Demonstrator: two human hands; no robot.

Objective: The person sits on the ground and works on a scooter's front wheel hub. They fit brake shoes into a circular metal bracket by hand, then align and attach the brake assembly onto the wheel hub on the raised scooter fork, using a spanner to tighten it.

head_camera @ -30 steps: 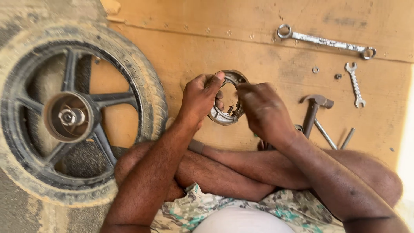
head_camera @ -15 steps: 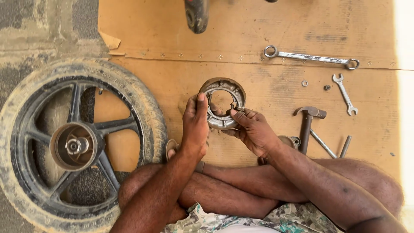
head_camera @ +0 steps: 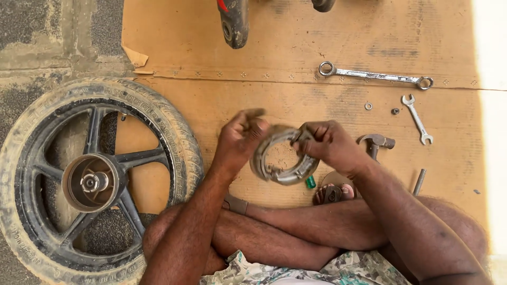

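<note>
Above the crossed legs [head_camera: 296, 227], in the head view, both hands hold a round grey brake shoe set [head_camera: 282, 157] off the cardboard sheet [head_camera: 296, 95]. The left hand [head_camera: 238, 141] is curled on the ring's left side, its fingers bent over the upper rim; it is blurred, so the exact grip is hard to read. The right hand [head_camera: 328, 145] pinches the ring's upper right edge between thumb and fingers. Taking the ring as the landmark: a motorcycle wheel [head_camera: 92, 182] with a dusty tyre and black spokes lies flat well to its left, partly on the cardboard, partly on the concrete. A hammer [head_camera: 376, 142] lies just right of the right hand. Farther right is a small open-ended spanner [head_camera: 417, 119], with a washer [head_camera: 368, 106] and a nut [head_camera: 395, 111] near its upper end. Above and right lies a long ring spanner [head_camera: 376, 76]. A small green object [head_camera: 311, 182] sits just below the ring, beside a sandalled foot [head_camera: 332, 192]. At the top edge above it, a dark tube end [head_camera: 233, 24] pokes into view.
</note>
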